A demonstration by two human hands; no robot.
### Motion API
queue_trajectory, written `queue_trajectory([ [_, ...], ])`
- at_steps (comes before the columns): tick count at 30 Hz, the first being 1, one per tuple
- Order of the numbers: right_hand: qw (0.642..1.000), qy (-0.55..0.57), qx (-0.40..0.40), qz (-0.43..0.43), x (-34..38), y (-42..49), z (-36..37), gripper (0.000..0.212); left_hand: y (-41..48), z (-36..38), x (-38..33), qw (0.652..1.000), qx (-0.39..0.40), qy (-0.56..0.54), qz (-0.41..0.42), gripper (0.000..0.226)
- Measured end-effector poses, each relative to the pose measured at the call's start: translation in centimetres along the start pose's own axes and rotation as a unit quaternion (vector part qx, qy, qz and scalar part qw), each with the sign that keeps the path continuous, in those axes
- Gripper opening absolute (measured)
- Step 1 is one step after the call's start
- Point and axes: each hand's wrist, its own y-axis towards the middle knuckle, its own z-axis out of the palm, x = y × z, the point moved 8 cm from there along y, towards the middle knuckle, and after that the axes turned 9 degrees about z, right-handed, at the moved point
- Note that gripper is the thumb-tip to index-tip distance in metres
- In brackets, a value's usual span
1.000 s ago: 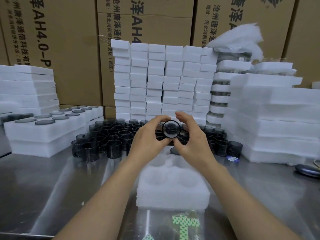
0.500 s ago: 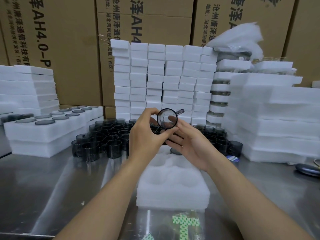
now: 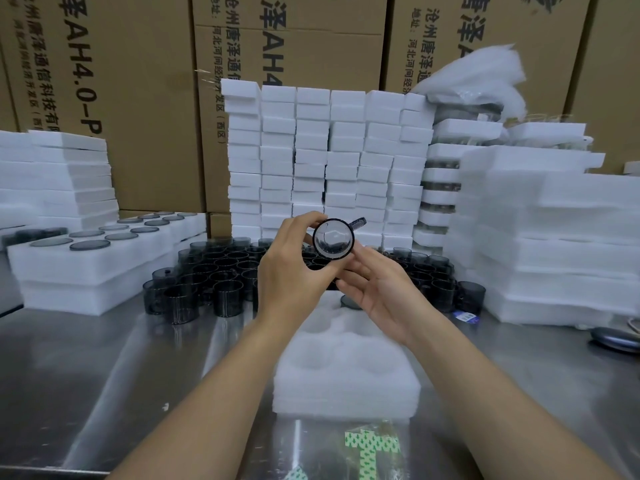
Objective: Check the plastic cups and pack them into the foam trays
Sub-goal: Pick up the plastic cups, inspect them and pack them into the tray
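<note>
- Holding one plastic cup in the air above the foam tray, round end turned to the camera and handle up and to the right; it is not in any pocket yet.
- Left hand: thumb and curled fingers pinch the cup by its rim.
- Right hand: palm up, fingers nearly straight and a little spread, just below the cup; whether they touch it cannot be told.
- Risk, slip: only a rim pinch carries the cup; a loosened thumb would likely drop it onto the loose cups or the tray.
- Risk, missed flaw: the dark tinted plastic and its reflections could hide a scratch or crack if the check is hurried.
- Risk, misplacement: the shallow round pockets look soft; a cup set in tilted may sit proud or tear the foam.
- Surface: steel table, shiny and scuffed, also bearing a clear bag with green print at the near edge and a filled tray at left.
- Room: stacked foam blocks in the middle, further foam stacks on both sides, printed cardboard cartons behind.
</note>
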Motion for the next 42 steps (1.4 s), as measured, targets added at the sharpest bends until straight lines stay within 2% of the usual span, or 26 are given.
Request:
queue_trajectory([
  [5,1.000,-0.012,-0.001,0.008,0.0,-0.2,0.3,0.027,0.0,0.0,-0.1,1.000,0.000,0.007,-0.001,0.057],
  [8,0.999,-0.029,-0.023,0.004,0.0,-0.3,0.0,0.017,0.0,0.1,0.2,1.000,0.009,0.004,-0.023,0.058],
  [10,0.997,-0.056,-0.052,-0.013,0.2,-0.4,-0.3,0.016,0.0,0.2,0.6,0.998,0.009,-0.006,-0.057,0.056],
  [12,0.994,-0.065,-0.078,-0.037,0.7,-0.5,-0.7,0.026,-0.2,0.5,1.5,0.992,0.014,-0.040,-0.120,0.048],
  [17,0.989,-0.079,-0.112,-0.058,1.3,-0.7,-1.1,0.025,-0.9,2.4,3.2,0.943,0.079,-0.188,-0.261,0.047],
  [20,0.981,-0.112,-0.147,-0.055,1.2,-0.6,-1.6,0.032,-1.4,3.3,3.3,0.915,0.123,-0.226,-0.312,0.030],
  [25,0.976,-0.119,-0.182,-0.002,0.7,-0.5,-2.3,0.032,-2.0,3.7,3.3,0.882,0.138,-0.259,-0.370,0.043],
  [30,0.980,-0.088,-0.171,0.052,-0.2,-0.3,-2.8,0.055,-2.9,4.0,4.4,0.857,0.120,-0.274,-0.420,0.046],
  [34,0.976,-0.126,-0.161,0.073,-0.3,-0.3,-2.9,0.052,-3.6,3.9,5.3,0.845,0.113,-0.256,-0.456,0.037],
  [42,0.970,-0.162,-0.164,0.084,-0.3,-0.4,-2.7,0.049,-3.8,4.0,5.8,0.839,0.108,-0.257,-0.467,0.030],
])
